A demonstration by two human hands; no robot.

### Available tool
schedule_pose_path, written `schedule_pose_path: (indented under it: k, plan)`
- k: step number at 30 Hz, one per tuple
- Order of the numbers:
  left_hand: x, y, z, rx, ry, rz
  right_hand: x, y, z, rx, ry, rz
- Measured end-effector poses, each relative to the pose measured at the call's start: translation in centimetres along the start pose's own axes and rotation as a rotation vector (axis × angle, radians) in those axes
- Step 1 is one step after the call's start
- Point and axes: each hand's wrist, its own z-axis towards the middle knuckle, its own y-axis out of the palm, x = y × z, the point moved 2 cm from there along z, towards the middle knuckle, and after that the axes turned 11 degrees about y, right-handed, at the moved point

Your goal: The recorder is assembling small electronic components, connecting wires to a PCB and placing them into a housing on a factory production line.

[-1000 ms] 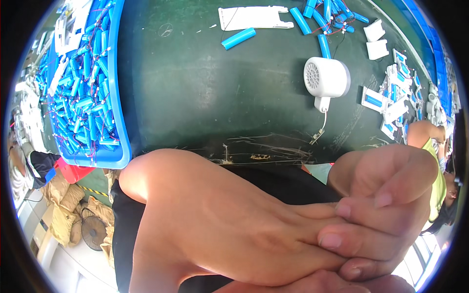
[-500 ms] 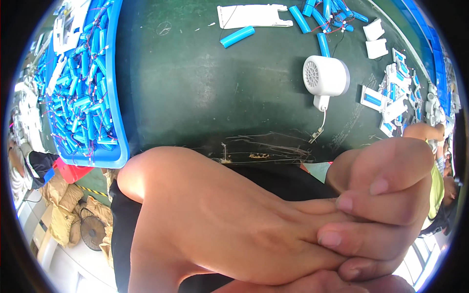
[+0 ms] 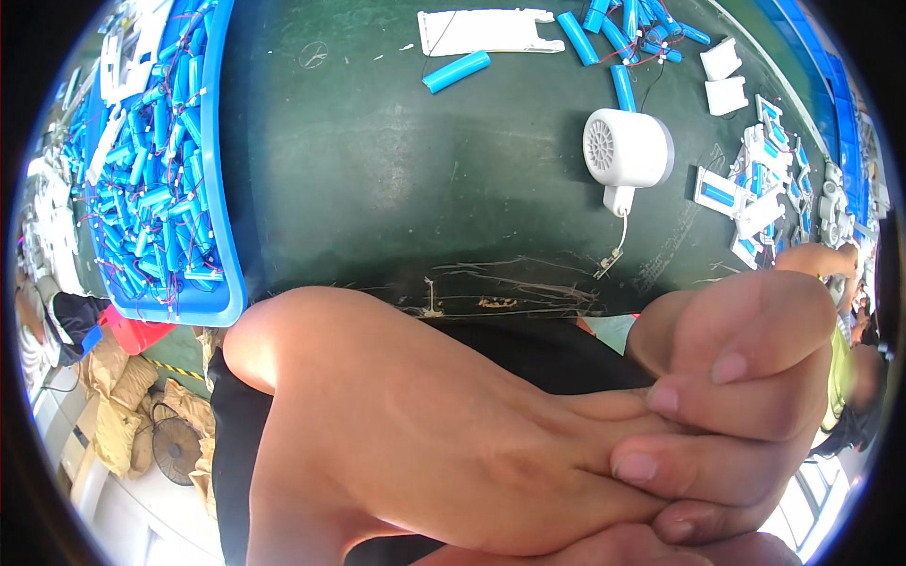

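Both my hands are up close to the camera, in front of the table's near edge. The back of my left hand (image 3: 444,429) fills the lower middle, and its fingertips are hidden under my right hand. Curled over the fingers of the left, my right hand (image 3: 750,387) is closed at the lower right. I see nothing else held in either. Beyond them on the dark green table (image 3: 377,189) lies a small white fan-like unit (image 3: 623,151) with a round grille, its short wire ending in a small board (image 3: 609,262).
At the left stands a blue bin (image 3: 229,255) full of blue cylindrical battery cells (image 3: 160,208). A white plastic plate (image 3: 486,31), a single cell (image 3: 457,72) and a cell cluster (image 3: 628,42) lie at the back. White parts (image 3: 755,179) are heaped right. Another person's arm (image 3: 816,258) is beyond.
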Motion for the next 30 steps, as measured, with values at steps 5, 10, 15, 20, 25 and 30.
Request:
schedule_pose_path:
  k: [5,10,15,20,25,30]
  plan:
    - [-0.3,-0.3,-0.2,-0.012,-0.010,0.006,-0.2,0.1,0.0,0.006,0.033,0.013]
    - [-0.3,-0.5,0.0,-0.020,-0.022,0.005,-0.4,0.3,0.1,0.044,0.050,-0.002]
    - [-0.2,-0.6,0.0,-0.035,-0.031,0.009,1.5,2.1,1.0,0.115,-0.112,0.155]
    - [-0.1,-0.9,0.3,-0.043,-0.044,0.009,1.0,1.0,0.1,0.119,-0.085,0.137]
    - [0.0,-0.9,0.4,-0.053,-0.055,0.016,-0.4,0.5,0.3,0.023,0.053,-0.014]
    - [0.2,-1.2,0.8,-0.067,-0.066,0.000,-0.1,0.7,0.0,0.059,0.004,0.005]
